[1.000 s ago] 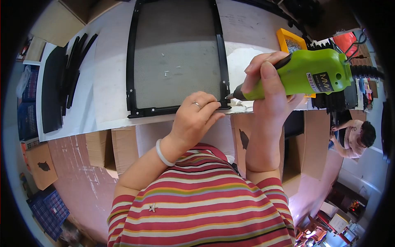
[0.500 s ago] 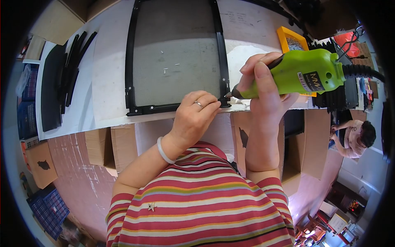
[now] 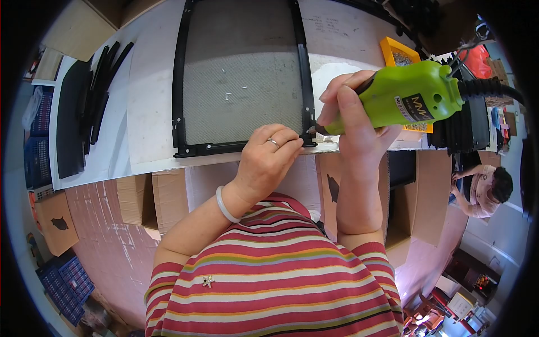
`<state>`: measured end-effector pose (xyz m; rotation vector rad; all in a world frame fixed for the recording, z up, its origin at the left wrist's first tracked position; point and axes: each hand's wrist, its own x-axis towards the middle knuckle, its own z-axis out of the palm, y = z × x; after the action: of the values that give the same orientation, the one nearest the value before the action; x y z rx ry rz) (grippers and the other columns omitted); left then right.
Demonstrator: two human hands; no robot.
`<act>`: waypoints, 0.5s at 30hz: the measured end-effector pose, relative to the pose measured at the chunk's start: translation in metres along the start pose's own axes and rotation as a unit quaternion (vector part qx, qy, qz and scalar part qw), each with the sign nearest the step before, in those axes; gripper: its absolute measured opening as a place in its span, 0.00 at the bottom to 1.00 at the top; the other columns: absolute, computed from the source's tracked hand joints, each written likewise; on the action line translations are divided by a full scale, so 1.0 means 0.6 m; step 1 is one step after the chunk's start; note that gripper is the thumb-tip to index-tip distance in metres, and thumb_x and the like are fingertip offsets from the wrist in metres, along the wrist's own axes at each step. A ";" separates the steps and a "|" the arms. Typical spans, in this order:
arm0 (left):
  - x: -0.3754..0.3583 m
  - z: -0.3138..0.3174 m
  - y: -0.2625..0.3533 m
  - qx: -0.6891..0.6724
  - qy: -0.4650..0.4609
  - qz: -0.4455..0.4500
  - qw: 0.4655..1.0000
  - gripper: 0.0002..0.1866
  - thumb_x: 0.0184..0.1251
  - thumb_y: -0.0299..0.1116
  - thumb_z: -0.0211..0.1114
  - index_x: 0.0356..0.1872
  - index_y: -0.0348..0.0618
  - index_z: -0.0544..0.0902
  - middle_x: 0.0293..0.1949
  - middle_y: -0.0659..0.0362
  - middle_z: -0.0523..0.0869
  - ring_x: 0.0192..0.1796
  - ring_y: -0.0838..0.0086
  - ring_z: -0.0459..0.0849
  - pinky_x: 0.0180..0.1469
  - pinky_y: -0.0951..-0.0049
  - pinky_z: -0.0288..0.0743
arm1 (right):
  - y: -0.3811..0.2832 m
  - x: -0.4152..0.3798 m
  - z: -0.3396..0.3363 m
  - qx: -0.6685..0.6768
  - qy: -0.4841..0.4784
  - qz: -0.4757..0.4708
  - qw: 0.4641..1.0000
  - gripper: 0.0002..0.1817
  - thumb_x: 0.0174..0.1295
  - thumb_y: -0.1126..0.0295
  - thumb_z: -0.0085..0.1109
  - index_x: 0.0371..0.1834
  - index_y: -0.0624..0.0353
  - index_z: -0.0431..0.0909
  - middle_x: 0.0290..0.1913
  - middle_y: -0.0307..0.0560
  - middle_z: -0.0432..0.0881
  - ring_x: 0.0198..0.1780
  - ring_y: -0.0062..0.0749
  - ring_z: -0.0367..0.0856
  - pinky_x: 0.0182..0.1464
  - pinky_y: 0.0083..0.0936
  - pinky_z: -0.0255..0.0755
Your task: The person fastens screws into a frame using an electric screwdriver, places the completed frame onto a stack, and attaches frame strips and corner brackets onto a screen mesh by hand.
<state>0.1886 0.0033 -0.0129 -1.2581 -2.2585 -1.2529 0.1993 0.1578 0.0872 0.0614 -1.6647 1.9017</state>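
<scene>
A green corded electric screwdriver (image 3: 404,92) is in my right hand (image 3: 359,121), closed round its front part. Its tip points left at the near right corner of a black frame (image 3: 305,67) with grey mesh (image 3: 241,62) inside. My left hand (image 3: 266,157) wears a ring and is closed at the frame's near edge, just left of that corner. Its fingertips are pressed together close to the screwdriver tip; whether a small part is between them is hidden. Several small screws (image 3: 228,95) lie loose on the mesh.
A yellow tray (image 3: 387,48) of small metal parts stands at the right behind the screwdriver. Black strips (image 3: 98,95) lie on the table's left. Cardboard boxes (image 3: 135,199) stand below the near edge. Another person (image 3: 485,188) is off to the right.
The screwdriver and my right hand have shifted slightly left and down, with the tool's rear tilted a little differently. My left hand stays at the frame's edge.
</scene>
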 end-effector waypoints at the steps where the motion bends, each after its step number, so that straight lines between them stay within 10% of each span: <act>1: 0.000 0.001 0.000 -0.001 0.002 -0.001 1.000 0.11 0.54 0.24 0.78 0.39 0.41 0.88 0.43 0.59 0.88 0.50 0.61 0.86 0.53 0.62 0.80 | -0.001 0.000 0.000 -0.036 -0.007 0.009 0.999 0.03 0.65 0.80 0.60 0.40 0.65 0.77 0.33 0.55 0.85 0.21 0.26 0.78 0.26 0.20 0.73; 15: 0.001 0.011 0.001 0.024 0.025 0.014 0.999 0.10 0.53 0.26 0.79 0.35 0.41 0.88 0.39 0.61 0.87 0.47 0.64 0.86 0.50 0.62 0.80 | 0.001 0.013 -0.007 -0.014 -0.040 0.055 0.998 0.04 0.64 0.82 0.59 0.40 0.65 0.76 0.29 0.53 0.84 0.20 0.24 0.77 0.23 0.19 0.72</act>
<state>0.1897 0.0091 -0.0163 -1.2235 -2.2141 -1.1999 0.1939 0.1650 0.0889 0.0349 -1.7798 1.9801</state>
